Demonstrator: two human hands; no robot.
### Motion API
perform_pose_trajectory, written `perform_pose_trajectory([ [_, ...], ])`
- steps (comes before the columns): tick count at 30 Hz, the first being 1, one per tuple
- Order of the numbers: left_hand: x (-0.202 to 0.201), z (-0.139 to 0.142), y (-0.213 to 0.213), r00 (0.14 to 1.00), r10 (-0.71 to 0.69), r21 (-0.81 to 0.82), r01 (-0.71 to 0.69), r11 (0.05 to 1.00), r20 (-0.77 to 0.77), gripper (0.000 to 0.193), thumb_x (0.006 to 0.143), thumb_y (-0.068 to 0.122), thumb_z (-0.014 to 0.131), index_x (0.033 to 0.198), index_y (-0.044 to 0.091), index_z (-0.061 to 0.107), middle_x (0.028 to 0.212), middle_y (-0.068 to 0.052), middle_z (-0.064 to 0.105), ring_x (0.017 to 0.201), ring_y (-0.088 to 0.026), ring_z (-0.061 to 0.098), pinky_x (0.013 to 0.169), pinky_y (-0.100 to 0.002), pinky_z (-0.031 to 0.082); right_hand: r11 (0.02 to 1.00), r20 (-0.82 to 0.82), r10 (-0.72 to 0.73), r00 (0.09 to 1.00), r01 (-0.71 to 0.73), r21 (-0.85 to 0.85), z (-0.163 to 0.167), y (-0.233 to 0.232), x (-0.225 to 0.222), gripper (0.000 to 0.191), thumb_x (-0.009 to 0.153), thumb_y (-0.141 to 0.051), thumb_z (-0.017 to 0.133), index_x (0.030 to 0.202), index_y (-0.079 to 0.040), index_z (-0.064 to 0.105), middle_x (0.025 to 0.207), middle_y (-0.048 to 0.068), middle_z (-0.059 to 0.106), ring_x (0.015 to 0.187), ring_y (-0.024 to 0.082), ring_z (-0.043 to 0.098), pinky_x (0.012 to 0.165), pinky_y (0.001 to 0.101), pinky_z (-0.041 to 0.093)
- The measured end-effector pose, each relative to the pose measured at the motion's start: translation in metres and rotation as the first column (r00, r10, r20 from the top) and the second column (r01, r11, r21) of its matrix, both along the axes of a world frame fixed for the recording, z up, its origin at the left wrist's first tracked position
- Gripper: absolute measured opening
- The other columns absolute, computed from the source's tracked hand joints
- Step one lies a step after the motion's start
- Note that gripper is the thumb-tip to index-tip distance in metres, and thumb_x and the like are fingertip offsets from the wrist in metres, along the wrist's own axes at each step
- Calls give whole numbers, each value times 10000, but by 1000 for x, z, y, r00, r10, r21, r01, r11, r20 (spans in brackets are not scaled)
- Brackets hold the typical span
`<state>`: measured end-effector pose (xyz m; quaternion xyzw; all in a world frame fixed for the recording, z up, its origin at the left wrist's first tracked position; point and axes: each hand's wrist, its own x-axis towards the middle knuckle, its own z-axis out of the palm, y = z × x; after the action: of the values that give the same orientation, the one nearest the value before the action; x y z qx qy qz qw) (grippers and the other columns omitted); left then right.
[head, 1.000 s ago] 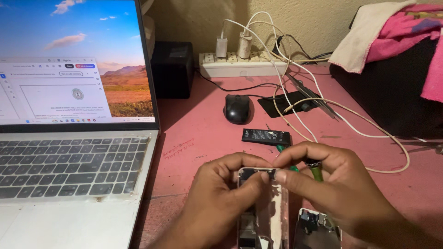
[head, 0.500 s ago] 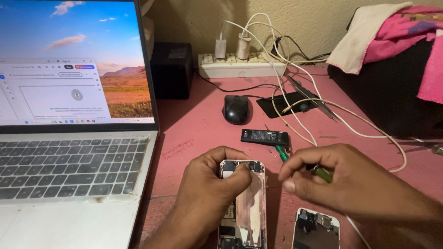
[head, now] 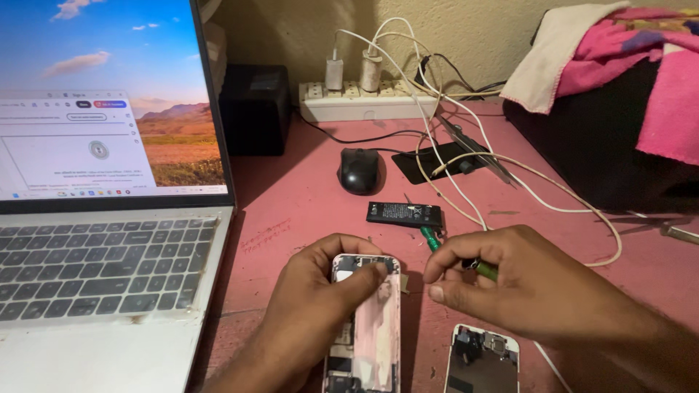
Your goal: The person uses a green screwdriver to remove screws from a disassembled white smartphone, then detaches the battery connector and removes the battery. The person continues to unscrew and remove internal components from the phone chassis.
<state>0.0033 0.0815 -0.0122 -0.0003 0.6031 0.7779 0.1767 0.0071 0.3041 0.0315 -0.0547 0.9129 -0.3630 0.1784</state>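
The left hand (head: 313,313) is steadying an opened phone (head: 364,327) on the pink desk (head: 306,204), thumb pressing on its top edge and fingers wrapping its left side. The right hand (head: 524,291) is pinching a green screwdriver (head: 455,255), fingers closed round the shaft, tip pointing up-left just beside the phone's top corner. The phone looks light, stiff and fragile with its insides exposed; holding it by the metal edges seems safest. A detached screen (head: 480,360) is lying just right of it. A flat black battery (head: 404,214) with a small pale label is resting beyond the tool, near a black mouse (head: 360,171). A laptop (head: 102,240) is sitting at left.
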Motion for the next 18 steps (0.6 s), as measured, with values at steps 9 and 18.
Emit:
perform_pose_trajectory([
  [9,0,0,1,999,-49,-72,50,996,7,119,858,46,677,968,22,715,785,-60,735,686,-103,642,634,-270,534,879,-38,475,879,-476,-23,19,15,5,291,760,-230,839,1015,-93,823,957,2,712,896,131,629,729,292,538],
  [18,1,-10,1,998,-53,-25,52,998,-39,112,867,24,646,962,2,701,810,-67,733,696,-102,641,626,-265,526,583,237,779,581,-810,67,-13,23,16,265,911,-254,650,934,9,675,931,96,624,901,234,652,798,356,528],
])
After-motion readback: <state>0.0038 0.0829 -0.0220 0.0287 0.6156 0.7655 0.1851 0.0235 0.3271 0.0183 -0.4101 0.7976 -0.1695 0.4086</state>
